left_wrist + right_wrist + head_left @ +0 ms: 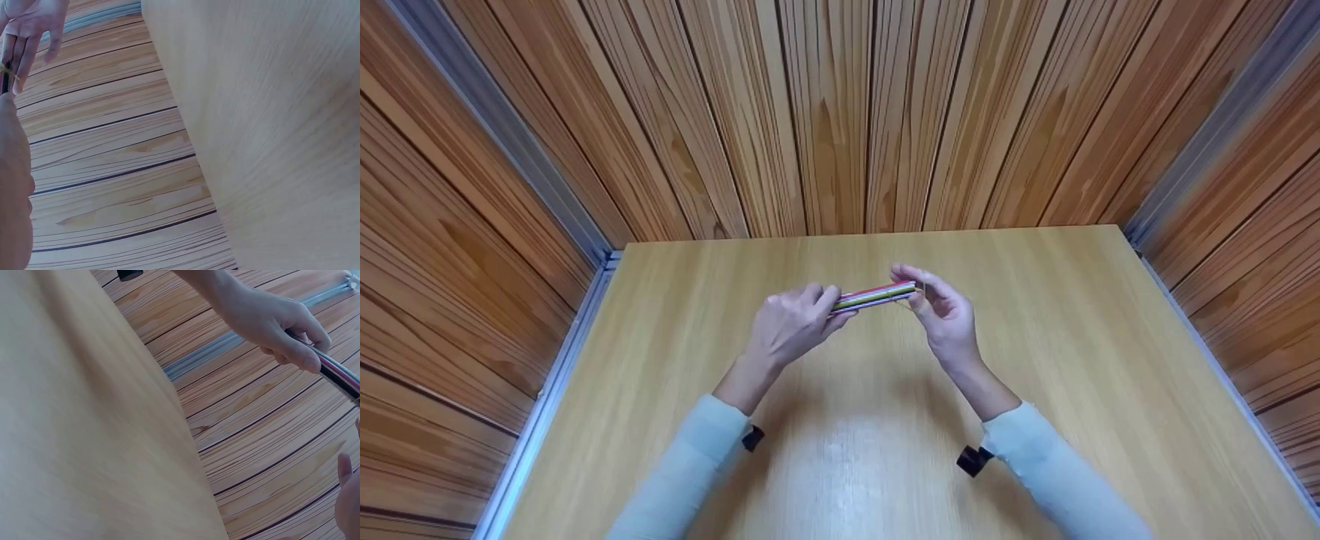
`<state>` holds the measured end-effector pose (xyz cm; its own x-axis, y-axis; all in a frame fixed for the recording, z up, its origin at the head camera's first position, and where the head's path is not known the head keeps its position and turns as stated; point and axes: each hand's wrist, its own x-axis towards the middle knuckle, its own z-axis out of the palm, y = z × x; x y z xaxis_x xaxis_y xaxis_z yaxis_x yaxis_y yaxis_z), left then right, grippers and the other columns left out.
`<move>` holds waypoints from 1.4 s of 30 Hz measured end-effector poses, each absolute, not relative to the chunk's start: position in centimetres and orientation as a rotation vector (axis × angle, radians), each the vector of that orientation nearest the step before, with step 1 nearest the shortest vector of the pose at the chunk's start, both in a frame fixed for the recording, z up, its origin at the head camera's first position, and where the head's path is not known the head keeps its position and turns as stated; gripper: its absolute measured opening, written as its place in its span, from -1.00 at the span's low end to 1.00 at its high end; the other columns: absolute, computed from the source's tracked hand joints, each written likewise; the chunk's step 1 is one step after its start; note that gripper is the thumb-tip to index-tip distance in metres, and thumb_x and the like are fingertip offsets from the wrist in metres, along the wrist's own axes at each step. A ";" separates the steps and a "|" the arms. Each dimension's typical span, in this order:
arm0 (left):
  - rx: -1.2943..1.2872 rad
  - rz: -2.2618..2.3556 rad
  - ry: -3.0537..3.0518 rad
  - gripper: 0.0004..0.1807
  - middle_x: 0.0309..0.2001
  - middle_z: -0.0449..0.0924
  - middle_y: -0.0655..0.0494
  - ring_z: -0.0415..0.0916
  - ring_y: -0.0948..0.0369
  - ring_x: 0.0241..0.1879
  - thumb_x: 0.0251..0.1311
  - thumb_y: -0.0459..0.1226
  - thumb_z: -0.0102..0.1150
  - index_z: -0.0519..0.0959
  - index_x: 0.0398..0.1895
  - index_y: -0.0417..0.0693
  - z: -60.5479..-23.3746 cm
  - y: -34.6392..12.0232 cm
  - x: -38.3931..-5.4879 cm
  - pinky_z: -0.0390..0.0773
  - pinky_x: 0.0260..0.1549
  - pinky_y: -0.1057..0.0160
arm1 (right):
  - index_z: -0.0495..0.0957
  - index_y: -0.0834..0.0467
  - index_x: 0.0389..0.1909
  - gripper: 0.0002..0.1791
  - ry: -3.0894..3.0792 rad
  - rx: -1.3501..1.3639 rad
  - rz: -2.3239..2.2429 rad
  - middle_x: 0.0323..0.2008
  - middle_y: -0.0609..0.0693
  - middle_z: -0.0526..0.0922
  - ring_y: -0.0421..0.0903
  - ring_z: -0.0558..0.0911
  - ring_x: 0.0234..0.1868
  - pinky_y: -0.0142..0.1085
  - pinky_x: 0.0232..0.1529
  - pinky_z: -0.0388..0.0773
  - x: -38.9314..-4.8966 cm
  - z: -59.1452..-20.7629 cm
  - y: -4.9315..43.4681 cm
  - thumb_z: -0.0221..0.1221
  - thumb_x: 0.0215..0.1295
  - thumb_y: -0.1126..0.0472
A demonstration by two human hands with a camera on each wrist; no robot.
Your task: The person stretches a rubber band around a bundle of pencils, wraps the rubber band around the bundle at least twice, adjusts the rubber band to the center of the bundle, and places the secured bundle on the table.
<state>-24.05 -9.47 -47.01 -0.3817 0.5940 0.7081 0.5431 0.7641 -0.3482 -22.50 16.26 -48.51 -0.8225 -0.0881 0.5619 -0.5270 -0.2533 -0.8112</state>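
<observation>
- Left hand (pixel 793 324): fingers curled round one end of the sticks (pixel 876 295).
- Right hand (pixel 951 322): fingertips at the sticks' other end, beside a band (pixel 8 71); whether they pinch, I cannot tell.

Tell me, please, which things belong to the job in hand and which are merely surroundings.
Job:
Bundle of slim multicoloured sticks, gripped by left hand
Thin yellowish band, at right hand

Surroundings:
Pale wooden table
Brown plank walls
Grey metal rails
Small black wrist cameras

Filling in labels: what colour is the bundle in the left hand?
The bundle: lengthwise stripes, including red, yellow, white and black; best in the head view.
</observation>
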 end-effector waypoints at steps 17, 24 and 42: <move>-0.943 0.064 -2.108 -0.53 -0.49 0.60 0.17 0.23 0.29 -0.64 0.37 0.17 0.55 0.58 -0.13 0.05 -46.3 -10.4 -24.3 0.32 -0.70 0.38 | 0.75 0.43 0.06 -0.72 -2.083 0.696 1.865 -0.03 -0.28 0.81 -0.27 0.73 0.01 -0.47 0.12 0.70 -22.8 -48.1 17.0 0.41 0.36 0.57; -0.973 -0.027 -2.165 -0.53 -0.50 0.62 0.16 0.28 0.30 -0.66 0.39 0.18 0.53 0.60 -0.14 0.03 -46.5 -10.3 -24.2 0.29 -0.70 0.36 | 0.69 0.50 -0.05 -0.72 -2.047 0.763 1.909 -0.08 -0.18 0.75 -0.29 0.70 -0.06 -0.47 0.03 0.74 -23.1 -48.0 17.6 0.44 0.24 0.65; -1.007 -0.233 -2.330 -0.59 -0.47 0.69 0.15 0.36 0.29 -0.64 0.45 0.10 0.50 0.65 -0.09 -0.02 -46.7 -10.5 -24.1 0.23 -0.63 0.37 | 0.79 0.44 0.05 -0.70 -2.148 0.870 1.875 -0.04 -0.23 0.84 -0.29 0.78 -0.03 -0.45 0.06 0.77 -23.7 -47.7 19.2 0.45 0.30 0.60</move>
<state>-24.10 -10.45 -46.75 -0.5442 0.6096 0.5764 0.7116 0.6993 -0.0678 -23.66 19.22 -47.75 -0.8178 -0.3173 0.4801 -0.5185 0.0444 -0.8539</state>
